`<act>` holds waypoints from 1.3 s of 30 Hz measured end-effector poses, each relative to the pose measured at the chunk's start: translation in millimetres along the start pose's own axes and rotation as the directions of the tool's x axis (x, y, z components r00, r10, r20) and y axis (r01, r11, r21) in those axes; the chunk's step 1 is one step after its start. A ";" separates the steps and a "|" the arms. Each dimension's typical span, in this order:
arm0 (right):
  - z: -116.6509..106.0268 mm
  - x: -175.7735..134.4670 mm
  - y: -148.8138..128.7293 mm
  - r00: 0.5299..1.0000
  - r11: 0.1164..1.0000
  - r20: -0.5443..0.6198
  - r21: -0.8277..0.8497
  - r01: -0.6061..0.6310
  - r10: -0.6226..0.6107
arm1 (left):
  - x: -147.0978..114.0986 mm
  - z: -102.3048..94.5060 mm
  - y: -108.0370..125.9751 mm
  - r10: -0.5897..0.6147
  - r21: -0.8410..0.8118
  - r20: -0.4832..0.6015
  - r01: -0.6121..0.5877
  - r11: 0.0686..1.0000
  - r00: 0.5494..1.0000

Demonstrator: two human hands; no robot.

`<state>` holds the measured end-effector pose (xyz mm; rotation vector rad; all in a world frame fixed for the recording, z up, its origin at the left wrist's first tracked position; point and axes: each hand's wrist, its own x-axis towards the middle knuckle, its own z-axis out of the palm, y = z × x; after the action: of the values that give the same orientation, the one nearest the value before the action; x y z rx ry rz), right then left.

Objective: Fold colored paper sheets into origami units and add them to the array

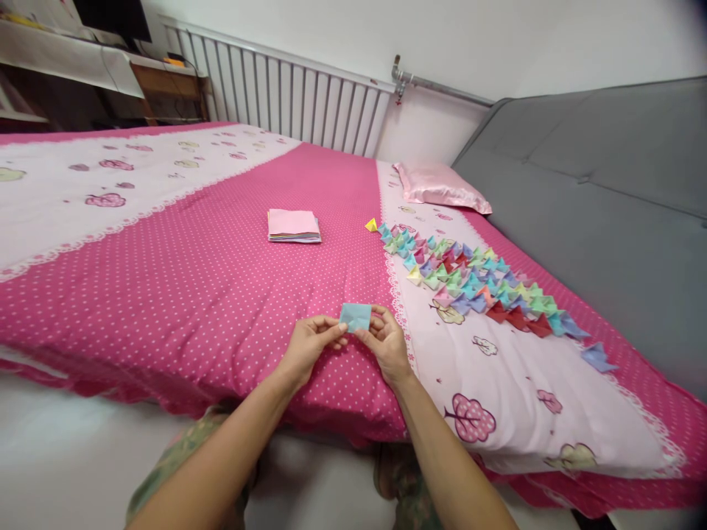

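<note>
A small light-blue sheet of origami paper is held up over the front part of the bed. My left hand pinches its lower left corner between thumb and fingers. On the other side, my right hand grips the right edge, thumb in front and fingers behind. Faint crease lines show on the paper. Beyond my hands lies a stack of square paper, pink on top. To the right, rows of folded paper boats in many colours stand on the bedspread.
The pink dotted bedspread covers the bed. A pink pillow rests against the grey headboard. Behind the bed are a white radiator and a pipe. A desk with a monitor stands at the far left.
</note>
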<state>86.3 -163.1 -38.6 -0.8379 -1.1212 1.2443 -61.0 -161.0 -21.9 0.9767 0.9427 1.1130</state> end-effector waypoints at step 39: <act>-3.3 -2.5 2.6 0.965 0.869 -0.055 -0.451 0.204 -0.255 | -4.2 5.5 0.5 0.173 0.061 -0.069 -0.169 0.984 0.982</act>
<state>88.8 -164.8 -42.3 -1.0634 -1.3924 0.7386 -56.7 -165.8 -19.3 1.0834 0.9662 1.2809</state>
